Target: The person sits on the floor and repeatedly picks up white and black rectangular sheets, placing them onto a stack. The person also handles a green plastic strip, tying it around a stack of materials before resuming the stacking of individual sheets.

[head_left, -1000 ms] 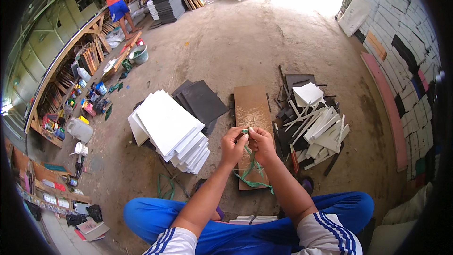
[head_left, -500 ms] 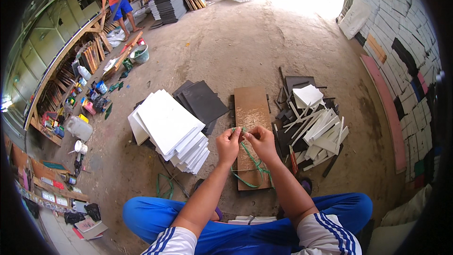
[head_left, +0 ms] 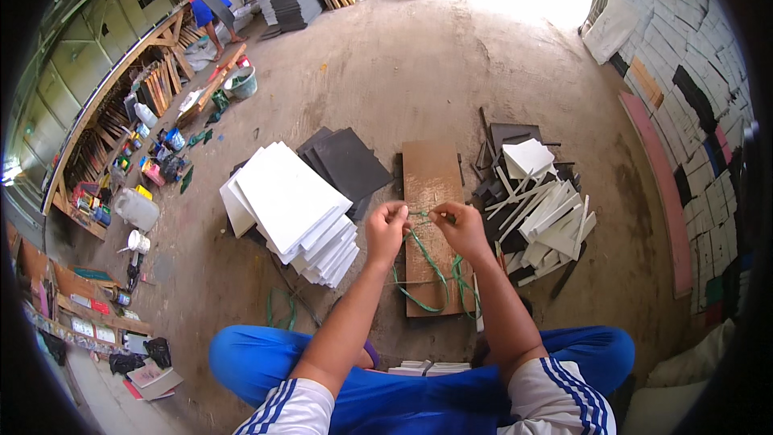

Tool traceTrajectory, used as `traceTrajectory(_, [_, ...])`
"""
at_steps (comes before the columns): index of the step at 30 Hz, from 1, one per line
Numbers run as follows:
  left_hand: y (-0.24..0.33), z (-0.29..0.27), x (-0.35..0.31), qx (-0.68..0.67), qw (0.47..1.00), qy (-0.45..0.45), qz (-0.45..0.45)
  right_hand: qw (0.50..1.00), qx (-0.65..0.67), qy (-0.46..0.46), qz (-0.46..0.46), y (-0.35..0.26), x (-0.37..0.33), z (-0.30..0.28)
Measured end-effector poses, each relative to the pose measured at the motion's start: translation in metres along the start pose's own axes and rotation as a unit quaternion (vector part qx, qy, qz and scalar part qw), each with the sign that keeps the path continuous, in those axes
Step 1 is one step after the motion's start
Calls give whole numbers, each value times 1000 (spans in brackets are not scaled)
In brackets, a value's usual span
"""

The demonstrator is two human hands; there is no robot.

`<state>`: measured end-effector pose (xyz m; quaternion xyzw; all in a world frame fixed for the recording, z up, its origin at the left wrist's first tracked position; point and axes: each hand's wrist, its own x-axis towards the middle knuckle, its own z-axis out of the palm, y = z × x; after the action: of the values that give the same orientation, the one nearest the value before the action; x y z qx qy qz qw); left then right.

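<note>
Over a long brown board [head_left: 431, 167] lying on the floor, my left hand [head_left: 387, 232] pinches a green plastic string [head_left: 430, 259] between thumb and fingertips. My right hand [head_left: 460, 230] pinches the same string a short way to the right, with a small knot or twist in the stretch between them. The rest of the string hangs in loops onto the board's near end. A stack of white sheets [head_left: 283, 197] stands to the left of my hands, with dark sheets [head_left: 348, 167] behind it. Strips and offcuts [head_left: 555, 221] lie heaped on the right.
Between my blue-clad legs lies another bundle of white pieces [head_left: 427, 368]. Paint containers and a white jug [head_left: 137, 211] line the left side near a wooden rack. Stacked sheets form a wall [head_left: 684, 40] at right. Two people are at the back; a grey bucket [head_left: 241, 83] stands far left.
My hands have drawn apart, stretching the string between them. At the far left, the standing person has raised an arm and shifted a long dark strip.
</note>
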<state>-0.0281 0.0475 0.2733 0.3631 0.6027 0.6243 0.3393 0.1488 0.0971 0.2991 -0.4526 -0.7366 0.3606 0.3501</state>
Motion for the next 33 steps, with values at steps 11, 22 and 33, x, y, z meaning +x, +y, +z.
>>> traceTrajectory(11, [58,1,0,151,947,-284,25,992,35,2,-120,-15,0,-14])
traceTrajectory(22, [36,-3,-18,-147,919,-356,-84,959,-38,8,-282,-14,22,-41])
traceTrajectory(33, [41,-2,-33,-242,909,-323,-107,973,123,-22,-195,12,28,-12])
